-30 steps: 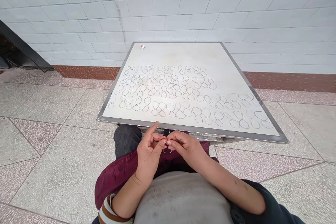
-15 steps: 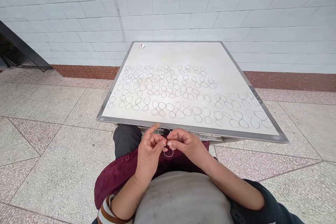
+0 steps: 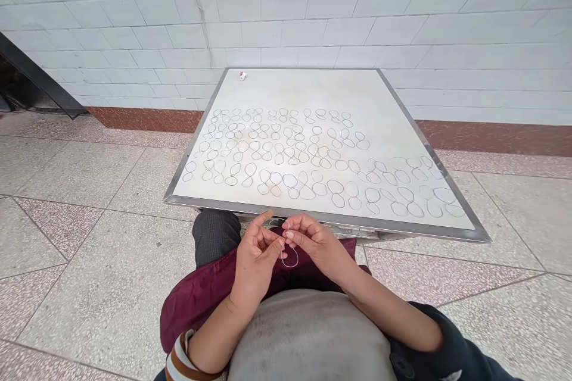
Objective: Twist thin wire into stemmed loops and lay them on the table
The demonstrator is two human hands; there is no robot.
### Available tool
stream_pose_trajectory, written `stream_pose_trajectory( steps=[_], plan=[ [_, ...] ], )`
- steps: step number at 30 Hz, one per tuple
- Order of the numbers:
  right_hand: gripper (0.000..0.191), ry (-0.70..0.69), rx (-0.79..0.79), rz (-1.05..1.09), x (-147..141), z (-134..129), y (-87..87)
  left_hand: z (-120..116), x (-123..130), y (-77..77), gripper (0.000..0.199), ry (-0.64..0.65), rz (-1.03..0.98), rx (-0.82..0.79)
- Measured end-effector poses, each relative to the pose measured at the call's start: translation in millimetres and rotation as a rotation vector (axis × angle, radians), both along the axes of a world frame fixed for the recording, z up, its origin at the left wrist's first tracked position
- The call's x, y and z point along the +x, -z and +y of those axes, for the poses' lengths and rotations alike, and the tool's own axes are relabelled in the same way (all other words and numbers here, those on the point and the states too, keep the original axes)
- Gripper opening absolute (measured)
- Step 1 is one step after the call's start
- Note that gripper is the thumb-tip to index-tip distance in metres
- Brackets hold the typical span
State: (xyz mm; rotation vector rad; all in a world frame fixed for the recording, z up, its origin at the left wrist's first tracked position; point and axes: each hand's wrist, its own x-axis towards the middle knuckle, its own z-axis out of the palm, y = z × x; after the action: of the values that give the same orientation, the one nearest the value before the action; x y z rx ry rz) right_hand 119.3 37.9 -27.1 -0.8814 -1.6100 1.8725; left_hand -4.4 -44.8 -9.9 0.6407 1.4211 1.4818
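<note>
Pale double loop (image 3: 289, 266) was pinched in the fingers (image 3: 302, 241) of left hand (image 3: 255, 253) and right hand (image 3: 322, 248), by the near edge of the surface (image 3: 308, 88); shaping seemed the step, steady holding the next need.

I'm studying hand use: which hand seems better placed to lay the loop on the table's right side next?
Likely the right hand: it is nearer that side of the table, its fingertips at the loop.

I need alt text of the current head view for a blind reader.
A person's left hand and right hand pinch a thin, pale looped strand in front of a white, grey-edged tabletop. Rows of dark double loops spread across it; a small red-and-white object sits near its far left corner.
</note>
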Motion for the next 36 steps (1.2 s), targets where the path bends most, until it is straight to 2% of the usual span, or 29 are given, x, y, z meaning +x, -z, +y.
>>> stream_pose_trajectory(
  steps=[8, 13, 15, 20, 26, 28, 32, 36],
  plan=[
    [0.015, 0.138, 0.354, -0.204, -1.7, -5.7, 8.3, 1.7, 4.7, 6.7, 0.051, -0.027, -0.057, -0.036],
    [0.02, 0.014, 0.22, -0.154, 2.0, 2.0, 7.3, 1.6, 5.6, 10.1, 0.053, -0.038, -0.106, -0.009],
    [0.021, -0.012, 0.215, -0.153, 4.1, 4.5, 6.3, 1.6, 4.7, 10.6, 0.055, -0.028, -0.096, -0.01],
    [0.019, 0.022, 0.284, -0.139, 4.6, 3.9, 7.9, 2.0, 3.2, 7.8, 0.058, 0.009, -0.057, -0.02],
    [0.013, 0.082, 0.321, -0.125, 2.0, -1.7, 14.0, 2.1, 5.9, 6.5, 0.059, -0.015, -0.037, -0.024],
    [0.014, 0.071, 0.29, -0.129, 2.4, -0.8, 12.1, 1.7, 5.5, 7.7, 0.061, -0.012, -0.031, -0.019],
    [0.02, -0.054, 0.135, -0.087, 3.8, 4.5, 3.5, -0.2, 2.8, 10.9, 0.067, 0.023, 0.011, 0.021],
    [0.017, -0.003, 0.21, -0.117, 2.0, 2.1, 2.4, -1.2, 3.7, 11.4, 0.072, 0.044, 0.01, -0.012]
  ],
)
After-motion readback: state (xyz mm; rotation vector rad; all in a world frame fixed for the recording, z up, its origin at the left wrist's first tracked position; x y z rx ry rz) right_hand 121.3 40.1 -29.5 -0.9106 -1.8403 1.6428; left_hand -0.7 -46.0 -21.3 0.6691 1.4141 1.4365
